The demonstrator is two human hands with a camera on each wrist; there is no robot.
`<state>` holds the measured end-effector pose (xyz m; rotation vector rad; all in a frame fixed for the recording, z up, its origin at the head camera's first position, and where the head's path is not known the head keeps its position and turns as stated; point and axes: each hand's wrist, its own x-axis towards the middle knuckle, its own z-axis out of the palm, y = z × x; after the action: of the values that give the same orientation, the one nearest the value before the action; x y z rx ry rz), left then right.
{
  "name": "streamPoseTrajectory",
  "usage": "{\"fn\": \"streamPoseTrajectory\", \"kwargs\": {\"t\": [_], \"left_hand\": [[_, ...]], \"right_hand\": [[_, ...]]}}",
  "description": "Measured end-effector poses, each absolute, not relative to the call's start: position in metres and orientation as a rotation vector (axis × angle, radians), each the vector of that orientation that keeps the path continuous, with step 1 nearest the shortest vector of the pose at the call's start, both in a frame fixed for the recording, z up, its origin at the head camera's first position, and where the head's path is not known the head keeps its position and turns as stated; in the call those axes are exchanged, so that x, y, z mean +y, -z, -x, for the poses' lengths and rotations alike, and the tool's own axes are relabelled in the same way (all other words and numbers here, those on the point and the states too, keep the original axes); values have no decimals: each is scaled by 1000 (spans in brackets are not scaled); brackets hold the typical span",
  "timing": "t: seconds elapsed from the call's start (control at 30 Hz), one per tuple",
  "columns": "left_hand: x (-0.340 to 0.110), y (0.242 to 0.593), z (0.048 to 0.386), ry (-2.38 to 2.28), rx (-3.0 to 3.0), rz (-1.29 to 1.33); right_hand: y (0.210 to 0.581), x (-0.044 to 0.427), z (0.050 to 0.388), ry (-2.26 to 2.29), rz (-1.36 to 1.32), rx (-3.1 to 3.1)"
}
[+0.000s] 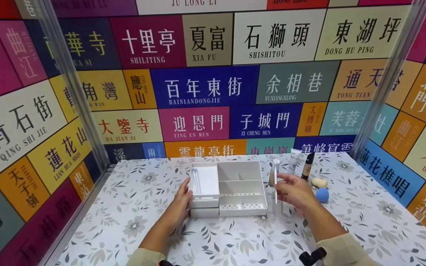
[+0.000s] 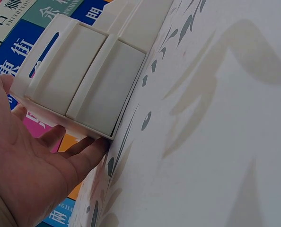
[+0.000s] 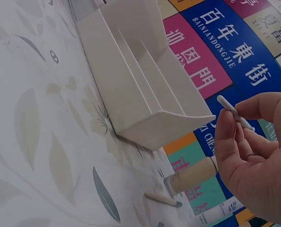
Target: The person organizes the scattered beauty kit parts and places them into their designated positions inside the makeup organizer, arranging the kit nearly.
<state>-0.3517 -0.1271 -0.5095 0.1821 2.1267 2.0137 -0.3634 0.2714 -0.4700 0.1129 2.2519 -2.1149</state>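
A white desktop organizer (image 1: 242, 176) with open compartments on its right and drawers (image 2: 105, 85) at its front left stands on the table. My left hand (image 1: 178, 205) rests against its left side, fingers touching the side wall in the left wrist view. Right of the organizer, my right hand (image 1: 296, 192) pinches a slim white stick (image 3: 228, 108) between thumb and fingers, held above the tabletop. Its exact kind cannot be told. Behind that hand stands a beige liquid bottle (image 3: 192, 176), partly hidden in the head view. A slim pale pencil-like stick (image 3: 163, 199) lies beside the bottle.
Beyond my right hand stand a white tube (image 1: 294, 159) and a beige tube with black ends (image 1: 307, 167). A cream sponge (image 1: 319, 182) and a blue sponge (image 1: 323, 195) lie to its right. Panels with colourful signs surround the floral-patterned table (image 1: 135, 184).
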Motion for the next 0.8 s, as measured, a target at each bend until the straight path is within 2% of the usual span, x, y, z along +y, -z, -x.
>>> {"fn": "streamPoseTrajectory", "kwargs": {"t": [0.5,0.8], "left_hand": [[-126,511,350,-2040,2102,-183],[-128,510,350,-2037,2099,-190]], "right_hand": [[459,222,347,2143,38,2152],[451,176,354,2173,153,1991]]}}
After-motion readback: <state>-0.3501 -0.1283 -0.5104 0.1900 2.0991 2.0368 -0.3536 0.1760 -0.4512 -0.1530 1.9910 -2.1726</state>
